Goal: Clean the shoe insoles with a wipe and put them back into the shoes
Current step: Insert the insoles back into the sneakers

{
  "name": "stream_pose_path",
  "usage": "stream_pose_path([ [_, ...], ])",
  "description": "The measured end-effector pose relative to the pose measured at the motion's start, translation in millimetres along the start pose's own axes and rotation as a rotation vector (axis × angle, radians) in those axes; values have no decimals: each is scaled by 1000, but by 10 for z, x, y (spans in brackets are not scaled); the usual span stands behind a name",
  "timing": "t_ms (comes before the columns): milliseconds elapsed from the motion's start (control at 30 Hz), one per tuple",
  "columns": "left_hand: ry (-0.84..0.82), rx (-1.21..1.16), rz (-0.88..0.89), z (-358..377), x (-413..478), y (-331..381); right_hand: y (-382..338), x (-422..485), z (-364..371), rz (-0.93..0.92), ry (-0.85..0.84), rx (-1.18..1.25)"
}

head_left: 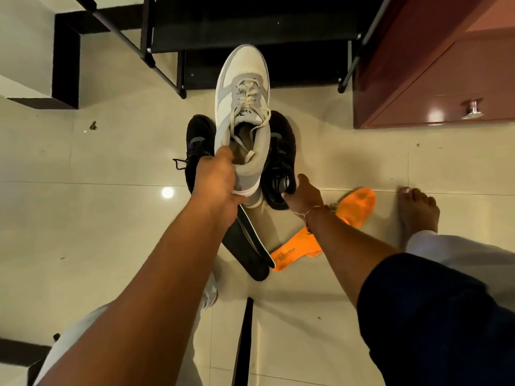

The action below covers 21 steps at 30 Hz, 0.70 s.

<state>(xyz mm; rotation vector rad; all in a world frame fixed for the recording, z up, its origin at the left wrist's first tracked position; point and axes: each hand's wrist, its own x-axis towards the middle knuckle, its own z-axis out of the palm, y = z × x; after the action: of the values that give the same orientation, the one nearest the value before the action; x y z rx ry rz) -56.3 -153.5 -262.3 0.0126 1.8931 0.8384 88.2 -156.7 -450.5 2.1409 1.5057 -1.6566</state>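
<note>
The left hand point(217, 185) grips the white shoe point(242, 87) by its heel above the floor point(83, 218), the right hand point(303, 196) pinches the heel of a black shoe point(278, 151), and the insoles point(356, 204) lie below, likely ready to slide back in next.

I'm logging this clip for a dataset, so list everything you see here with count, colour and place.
white sneaker: one, white and grey, lifted over the floor
black shoe: two, black, on the floor, one each side of the sneaker
dark insole: apparently two, black, overlapping on the floor beside the left wrist
orange insole: two, orange, on the floor by the right wrist
rack: one, black, top centre
cabinet: one, reddish brown, top right
floor: cream tiles
foot: one, bare, on the floor at right
left hand: one, grips the sneaker's heel
right hand: one, grips the heel of the right-side black shoe
</note>
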Motion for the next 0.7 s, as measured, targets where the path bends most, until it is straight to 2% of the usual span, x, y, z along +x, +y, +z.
stream_pose_path([
  [133, -52, -50, -13, -6, 70, -53, 97, 168, 253, -5, -53, -43],
  [433, -71, -70, -35, -19, 167, -142, 113, 303, 454, -74, 12, 20],
  [567, -92, -85, -53, 22, 185, -203, 106, 355, 350, -111, -96, -60],
  [700, -123, -57, -69, 121, 170, -307, 124, 331, 163, -79, -191, -16],
])
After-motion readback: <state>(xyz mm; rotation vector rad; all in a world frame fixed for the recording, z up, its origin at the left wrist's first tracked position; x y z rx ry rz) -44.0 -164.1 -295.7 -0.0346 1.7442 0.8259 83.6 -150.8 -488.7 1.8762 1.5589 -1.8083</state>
